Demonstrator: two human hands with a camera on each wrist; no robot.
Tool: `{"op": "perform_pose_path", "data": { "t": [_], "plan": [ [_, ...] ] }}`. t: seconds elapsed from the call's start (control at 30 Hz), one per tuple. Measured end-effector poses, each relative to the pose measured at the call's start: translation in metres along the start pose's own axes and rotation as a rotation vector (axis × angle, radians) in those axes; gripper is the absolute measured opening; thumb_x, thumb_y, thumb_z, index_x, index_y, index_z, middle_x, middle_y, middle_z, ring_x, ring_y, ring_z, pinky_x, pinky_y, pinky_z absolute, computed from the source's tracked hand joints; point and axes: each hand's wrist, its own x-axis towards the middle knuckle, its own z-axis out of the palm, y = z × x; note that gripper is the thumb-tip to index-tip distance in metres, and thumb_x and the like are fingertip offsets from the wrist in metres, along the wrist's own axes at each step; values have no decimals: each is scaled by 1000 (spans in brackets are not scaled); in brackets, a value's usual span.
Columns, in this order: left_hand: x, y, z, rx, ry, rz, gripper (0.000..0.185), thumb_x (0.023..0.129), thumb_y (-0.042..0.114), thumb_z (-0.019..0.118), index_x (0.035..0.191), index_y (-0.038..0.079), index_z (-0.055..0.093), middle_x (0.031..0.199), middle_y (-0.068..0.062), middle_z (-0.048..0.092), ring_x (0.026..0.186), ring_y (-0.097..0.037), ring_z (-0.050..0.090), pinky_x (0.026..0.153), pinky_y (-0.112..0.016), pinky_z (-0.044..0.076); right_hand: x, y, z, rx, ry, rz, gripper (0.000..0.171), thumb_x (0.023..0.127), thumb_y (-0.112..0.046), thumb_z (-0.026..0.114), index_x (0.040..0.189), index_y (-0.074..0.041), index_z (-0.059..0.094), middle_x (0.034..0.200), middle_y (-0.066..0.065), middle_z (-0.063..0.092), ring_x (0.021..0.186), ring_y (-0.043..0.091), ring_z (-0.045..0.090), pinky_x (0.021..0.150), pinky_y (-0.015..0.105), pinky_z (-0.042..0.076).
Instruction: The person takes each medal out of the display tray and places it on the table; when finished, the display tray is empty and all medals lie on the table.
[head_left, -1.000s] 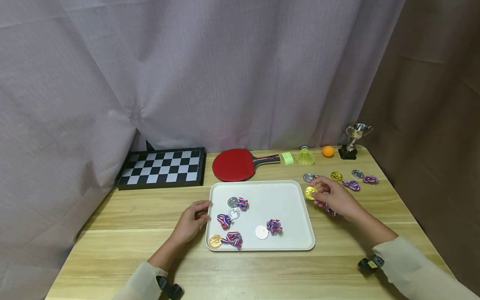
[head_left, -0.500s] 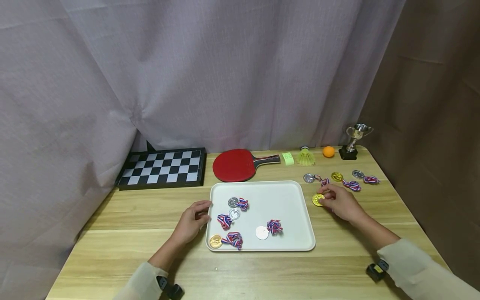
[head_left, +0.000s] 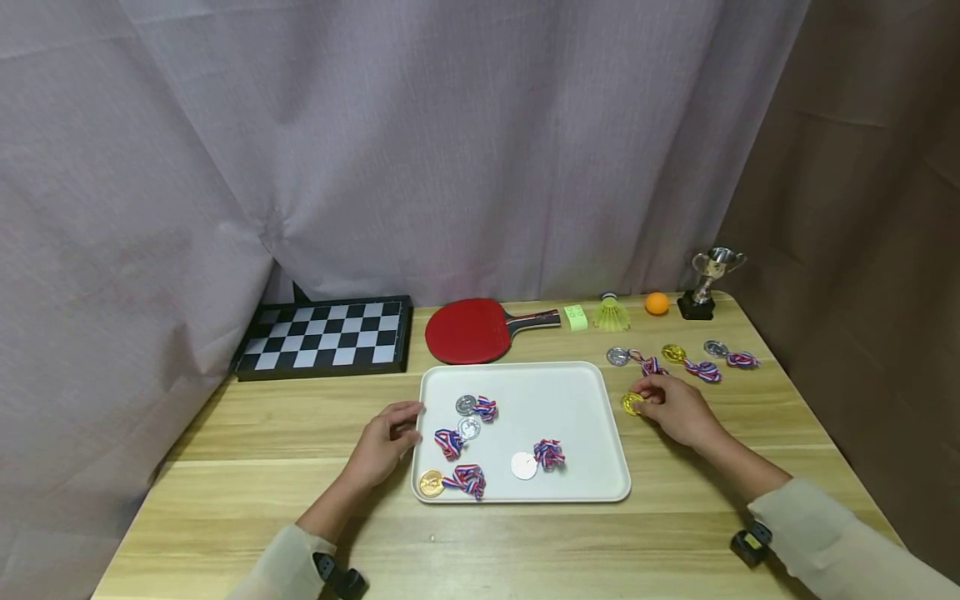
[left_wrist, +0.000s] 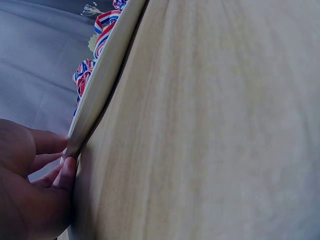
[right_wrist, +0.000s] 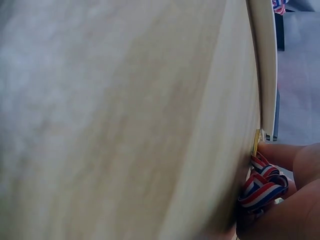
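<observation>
My left hand (head_left: 380, 446) is at the left side of a white tray (head_left: 585, 467); in the left wrist view its thumb and fingers pinch the rim. Beyond the tray's right side, my right hand (head_left: 678, 410) holds a gold medal (head_left: 632, 404) low over the table. The right wrist view shows that medal's striped ribbon (right_wrist: 262, 187) bunched under the fingers. On the tray lie a gold medal (head_left: 431, 483), two silver medals (head_left: 466, 405) and a pale round medal (head_left: 524, 466), each with a crumpled red, white and blue ribbon.
Behind the right hand are a silver medal (head_left: 618, 357), a gold medal (head_left: 673, 353) and another silver medal (head_left: 715, 347). Along the back stand a chessboard (head_left: 326, 335), red paddle (head_left: 467, 331), green paper block (head_left: 576, 317), shuttlecock (head_left: 611, 313), orange ball (head_left: 656, 303) and trophy (head_left: 707, 283).
My right hand has drawn the gold medal slightly right and toward me, away from the tray's edge, and lowered it. The silver medal's ribbon behind it has come into view. My left hand stays put.
</observation>
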Motion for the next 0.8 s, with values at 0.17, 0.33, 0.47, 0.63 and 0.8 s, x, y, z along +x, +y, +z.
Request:
{"op": "perform_pose_path", "data": {
  "t": [0.17,0.33,0.47,0.63,0.8],
  "plan": [
    [0,0,0,-12,4,2,44,91,-14,65,135,-8,62,143,-22,57,121,-38,62,99,-39,57,0,0,0,12,-1,3,22,88,-7,78,108,2,72,95,12,71,84,18,61,68,25,49],
    [-1,1,1,-18,12,8,44,90,-15,66,134,-10,62,143,-23,57,120,-39,62,98,-41,57,-1,0,-3,33,-12,16,22,91,-6,75,111,2,73,98,12,72,86,18,61,69,24,49],
    [-1,3,1,-20,11,9,44,90,-15,66,133,-10,63,142,-23,57,120,-38,63,99,-42,57,0,1,-5,60,-19,21,23,92,-6,74,113,2,72,98,12,72,87,19,62,68,23,50],
    [0,1,0,-7,10,14,44,91,-14,65,134,-9,63,143,-23,57,120,-38,63,99,-40,57,0,1,-8,95,-36,21,24,92,-7,74,114,3,72,98,10,71,86,16,61,67,21,51],
    [-1,3,0,20,3,40,43,91,-15,64,134,-11,62,141,-25,57,118,-39,63,96,-33,58,-3,-8,-16,90,-21,-12,25,92,-8,76,114,3,72,98,11,70,87,17,62,69,20,52]
  ]
}}
